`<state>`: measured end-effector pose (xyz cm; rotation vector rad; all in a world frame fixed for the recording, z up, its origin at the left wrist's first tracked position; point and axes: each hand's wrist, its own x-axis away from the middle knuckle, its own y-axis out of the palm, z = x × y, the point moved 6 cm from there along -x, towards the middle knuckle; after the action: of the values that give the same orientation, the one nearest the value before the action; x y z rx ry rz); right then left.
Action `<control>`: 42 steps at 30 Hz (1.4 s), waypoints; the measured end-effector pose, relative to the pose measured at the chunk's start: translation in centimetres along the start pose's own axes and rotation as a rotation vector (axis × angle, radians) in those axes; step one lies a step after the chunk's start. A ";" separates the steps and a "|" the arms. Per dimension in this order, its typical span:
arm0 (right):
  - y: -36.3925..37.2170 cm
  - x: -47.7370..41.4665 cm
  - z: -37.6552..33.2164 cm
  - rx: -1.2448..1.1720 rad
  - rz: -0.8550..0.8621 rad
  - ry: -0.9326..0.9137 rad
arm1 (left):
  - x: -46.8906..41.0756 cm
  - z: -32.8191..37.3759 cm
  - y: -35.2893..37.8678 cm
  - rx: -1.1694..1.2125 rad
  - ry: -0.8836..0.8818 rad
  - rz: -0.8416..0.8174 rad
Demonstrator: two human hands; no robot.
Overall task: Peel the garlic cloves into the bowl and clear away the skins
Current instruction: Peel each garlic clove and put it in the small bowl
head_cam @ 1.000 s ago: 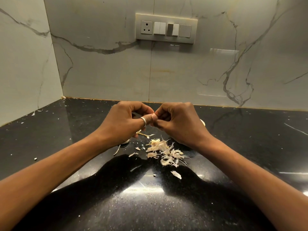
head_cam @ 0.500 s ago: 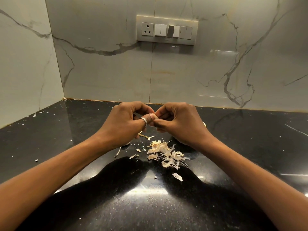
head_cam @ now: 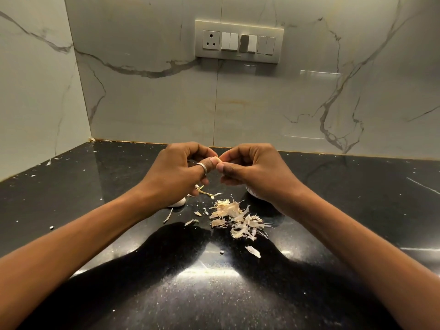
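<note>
l hand [head_cam: 176,172] & r hand [head_cam: 257,172] both curled, thumbs + fingertips pinching a garlic clove [head_cam: 217,160] btwn them, above skins pile [head_cam: 235,217] on black counter [head_cam: 95,186]

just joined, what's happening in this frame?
A person is peeling garlic by hand. The left hand and right hand meet above the black countertop, both pinching a garlic clove between thumbs and fingers. A pile of skins lies on the counter below, not yet cleared. Another white garlic piece sits by the left wrist.
</note>
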<state>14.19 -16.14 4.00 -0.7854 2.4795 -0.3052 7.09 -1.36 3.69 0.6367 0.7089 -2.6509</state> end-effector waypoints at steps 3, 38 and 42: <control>-0.1 0.0 -0.1 0.013 0.010 -0.002 | 0.0 -0.3 0.1 0.040 -0.056 -0.005; 0.6 0.5 0.8 -0.222 0.018 0.164 | 0.3 -0.5 0.5 -0.065 -0.104 -0.048; 0.6 0.6 0.7 -0.201 0.019 0.166 | 0.2 -0.4 0.5 -0.086 -0.091 -0.043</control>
<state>13.86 -16.06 2.93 -0.8467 2.7037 -0.1187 7.25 -1.57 3.09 0.4799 0.8138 -2.6524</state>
